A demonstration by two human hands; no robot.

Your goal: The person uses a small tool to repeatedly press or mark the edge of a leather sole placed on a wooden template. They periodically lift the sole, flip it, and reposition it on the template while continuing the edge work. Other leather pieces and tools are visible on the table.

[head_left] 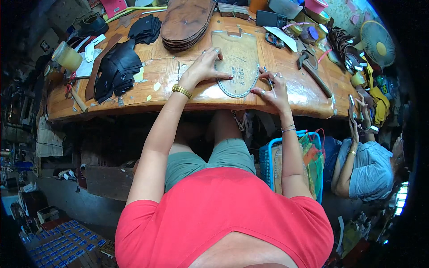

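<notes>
On the wooden table in front of me lies a tan, U-shaped template [239,51] with a row of small holes along its rounded edge and handwriting on its face. My left hand [203,67] rests on its left side, with thumb and fingers spread apart and nothing held. Close to the template's lower right edge, my right hand [278,91] grips a slim, light-coloured pen [271,85], its tip near the row of holes. A bit of brown leather [234,32] shows at the template's top edge.
Stacked brown leather pieces [185,22] lie beyond my left hand, black leather pieces [117,67] farther left. A hammer [316,76] lies to the right. A yellowish jar [67,57] stands far left. A blue basket [267,163] sits by my right leg; another person [371,167] is at right.
</notes>
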